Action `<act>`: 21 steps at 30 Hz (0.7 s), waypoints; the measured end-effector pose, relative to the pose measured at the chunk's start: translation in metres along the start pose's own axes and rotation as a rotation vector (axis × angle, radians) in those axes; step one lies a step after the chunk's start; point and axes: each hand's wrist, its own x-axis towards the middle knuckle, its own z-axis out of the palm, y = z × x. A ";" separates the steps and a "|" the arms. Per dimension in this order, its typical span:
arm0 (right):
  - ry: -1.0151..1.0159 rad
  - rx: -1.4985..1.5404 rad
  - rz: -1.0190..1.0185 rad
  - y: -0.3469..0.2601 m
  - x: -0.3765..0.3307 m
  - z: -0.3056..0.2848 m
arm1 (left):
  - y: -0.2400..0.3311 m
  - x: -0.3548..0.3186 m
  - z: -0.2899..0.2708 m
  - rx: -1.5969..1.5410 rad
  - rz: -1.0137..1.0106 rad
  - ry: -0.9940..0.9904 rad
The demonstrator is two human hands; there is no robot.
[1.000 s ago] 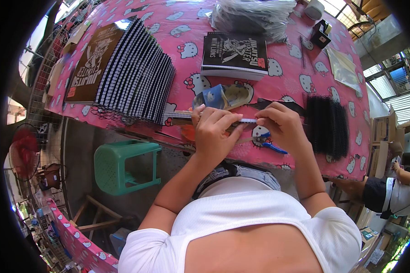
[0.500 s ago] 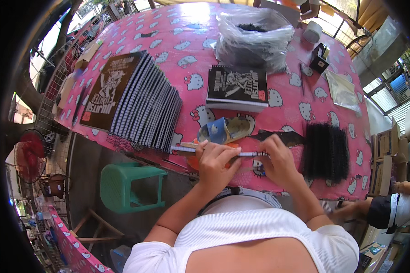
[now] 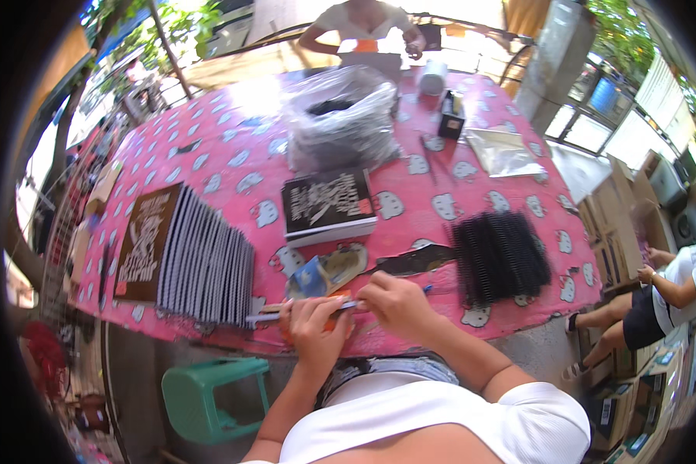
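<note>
At the near table edge my left hand (image 3: 315, 329) is closed around a thin notebook (image 3: 264, 318), held edge-on with its white page edge showing. My right hand (image 3: 398, 308) is pinched at the notebook's right end, and its fingertips hide what lies between them. Just beyond the hands lies a blue and tan pouch-like thing (image 3: 309, 277), with something orange (image 3: 343, 295) under the hands. On the left stands a tall stack of spiral-bound notebooks (image 3: 209, 263) with a brown cover on top. A bundle of black binding coils (image 3: 499, 259) lies to the right.
A block of dark-covered notebooks (image 3: 329, 205) lies mid-table, before a clear plastic bag (image 3: 340, 127) of black things. Farther right are a black tape dispenser (image 3: 452, 116) and a plastic sheet (image 3: 504, 151). A green stool (image 3: 209, 394) stands below. Other people (image 3: 677, 282) are nearby.
The view has tilted up and turned right, bringing a person across the table into sight. My right hand has moved closer to my left along the notebook's edge.
</note>
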 end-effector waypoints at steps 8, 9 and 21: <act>0.013 -0.001 -0.081 0.002 0.001 0.007 | 0.002 0.001 0.000 -0.006 0.014 0.015; 0.035 0.018 -0.056 0.001 0.002 0.007 | 0.003 0.002 0.000 -0.014 0.015 0.014; -0.174 -0.233 -0.024 -0.007 -0.001 0.007 | 0.008 -0.004 0.000 -0.042 -0.093 0.027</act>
